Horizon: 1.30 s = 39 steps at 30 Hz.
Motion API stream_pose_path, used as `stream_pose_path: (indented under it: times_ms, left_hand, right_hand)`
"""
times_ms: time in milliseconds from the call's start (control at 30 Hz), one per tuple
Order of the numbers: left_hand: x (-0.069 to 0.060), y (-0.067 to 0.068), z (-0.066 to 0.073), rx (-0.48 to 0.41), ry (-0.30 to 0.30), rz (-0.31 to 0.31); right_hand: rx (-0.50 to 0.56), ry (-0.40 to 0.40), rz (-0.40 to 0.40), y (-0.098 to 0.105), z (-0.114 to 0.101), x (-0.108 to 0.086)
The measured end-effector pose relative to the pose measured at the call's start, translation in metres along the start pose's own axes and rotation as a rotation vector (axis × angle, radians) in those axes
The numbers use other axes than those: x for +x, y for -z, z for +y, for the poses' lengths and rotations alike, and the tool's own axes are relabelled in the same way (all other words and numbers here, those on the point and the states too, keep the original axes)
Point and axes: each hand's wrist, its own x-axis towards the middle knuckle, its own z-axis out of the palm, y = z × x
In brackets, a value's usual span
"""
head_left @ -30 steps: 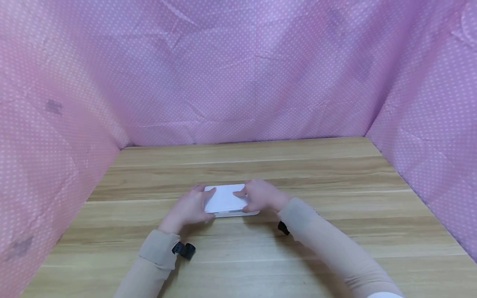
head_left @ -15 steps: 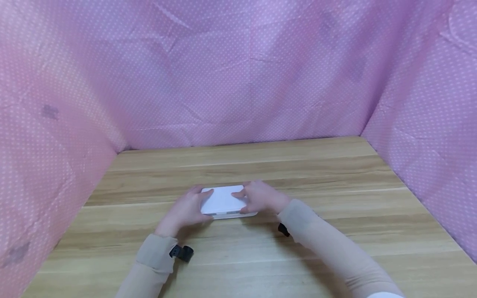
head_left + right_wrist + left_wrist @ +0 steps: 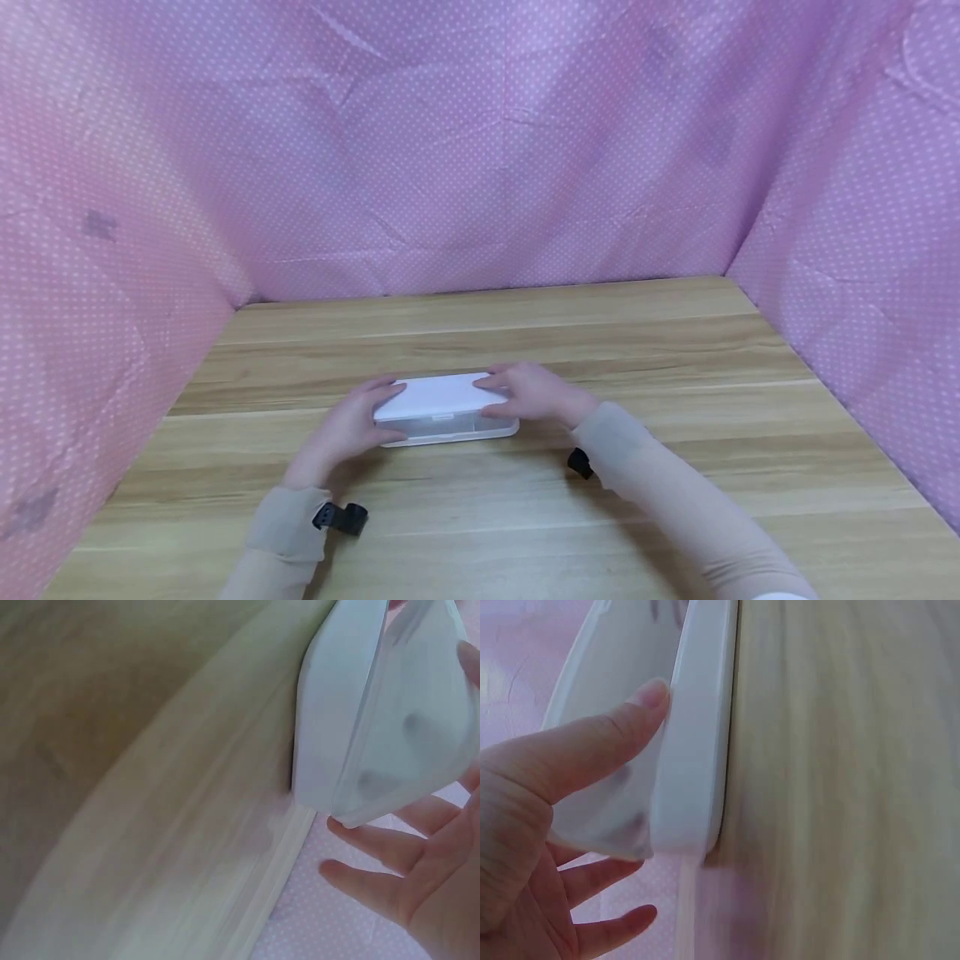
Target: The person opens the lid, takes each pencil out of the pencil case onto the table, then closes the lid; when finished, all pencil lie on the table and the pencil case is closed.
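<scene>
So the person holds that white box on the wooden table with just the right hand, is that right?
Not quite: the head view shows both hands on it, the left hand at one end of the white box and the right hand at the other. The box is indeed on the wooden table.

Table (image 3: 487,533) with a pale wood-grain top, its streaks running from side to side in the head view. Pink cloth (image 3: 480,150), printed with small white dots, hangs creased behind the far edge and along both sides. Two greyish patches mark its left side: an upper patch (image 3: 99,225) and a lower patch (image 3: 33,510). Soft shadows darken the back and right portions.
</scene>
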Motion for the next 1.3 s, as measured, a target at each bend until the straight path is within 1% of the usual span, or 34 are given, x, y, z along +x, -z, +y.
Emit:
stream_pose_path:
  times_ms: [100, 233, 433, 533, 667, 767, 867, 933, 1033, 1167, 1300]
  left_hand:
    - [-0.003, 0.002, 0.000, 0.009, 0.001, 0.032]
    - [-0.004, 0.003, 0.001, 0.044, 0.025, 0.057]
    - [-0.006, 0.003, 0.005, 0.108, 0.081, 0.096]
    - [-0.007, 0.003, 0.007, 0.141, 0.081, 0.119]
    - [-0.006, 0.004, 0.009, 0.175, 0.065, 0.144]
    - [-0.005, 0.004, 0.009, 0.180, 0.076, 0.140]
    - [-0.004, 0.005, 0.010, 0.179, 0.092, 0.115]
    - [-0.003, 0.005, 0.010, 0.183, 0.099, 0.098]
    - [-0.003, 0.006, 0.010, 0.188, 0.101, 0.075]
    - [-0.004, 0.007, 0.009, 0.183, 0.099, 0.060]
    - [-0.003, 0.007, 0.006, 0.176, 0.102, 0.045]
  right_hand:
    - [0.001, 0.027, 0.036, 0.000, 0.002, -0.001]
    - [0.012, 0.025, 0.050, 0.000, 0.003, -0.001]
    - [0.091, -0.061, 0.056, -0.002, 0.004, 0.002]
    - [0.149, -0.112, 0.086, -0.002, 0.006, 0.005]
    - [0.229, -0.200, 0.135, -0.001, 0.007, 0.009]
    - [0.284, -0.263, 0.175, -0.001, 0.007, 0.012]
    - [0.300, -0.316, 0.233, -0.001, 0.007, 0.015]
    - [0.305, -0.352, 0.284, -0.001, 0.006, 0.018]
    - [0.350, -0.401, 0.371, -0.001, 0.005, 0.021]
    - [0.391, -0.420, 0.484, 0.001, 0.006, 0.023]
    - [0.396, -0.428, 0.553, 0.002, 0.009, 0.024]
